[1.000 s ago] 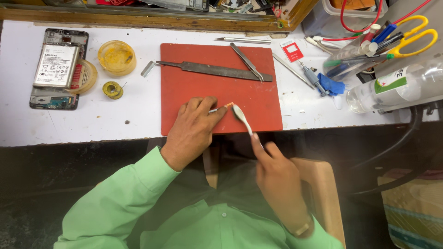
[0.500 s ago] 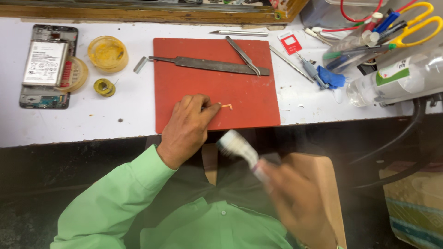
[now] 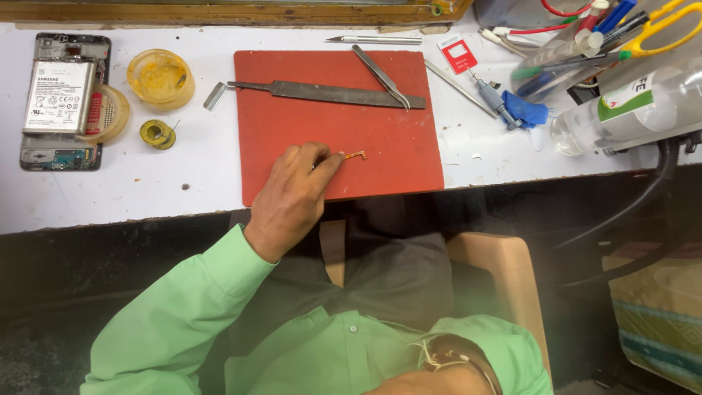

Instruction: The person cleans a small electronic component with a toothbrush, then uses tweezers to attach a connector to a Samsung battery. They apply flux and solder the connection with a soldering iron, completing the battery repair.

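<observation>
My left hand (image 3: 292, 196) rests on the lower part of a red work mat (image 3: 380, 124). Its fingertips pinch and press down one end of a small orange flex part (image 3: 355, 155), which lies flat on the mat. Only my right wrist (image 3: 446, 362), wearing a band, shows at the bottom edge over my green shirt; the right hand itself is out of frame.
A flat metal file (image 3: 329, 93) and tweezers (image 3: 380, 75) lie across the top of the mat. To the left are an opened phone with its battery showing (image 3: 62, 99), a yellow round dish (image 3: 159, 77) and a small wire spool (image 3: 156, 134). Pens, yellow scissors (image 3: 654, 29), a blue-handled screwdriver (image 3: 497, 99) and a clear bottle (image 3: 621, 110) crowd the right.
My right hand, which held a white tool beside the left hand on the mat, has pulled back down toward my body and left the view. The left hand stays on the orange part.
</observation>
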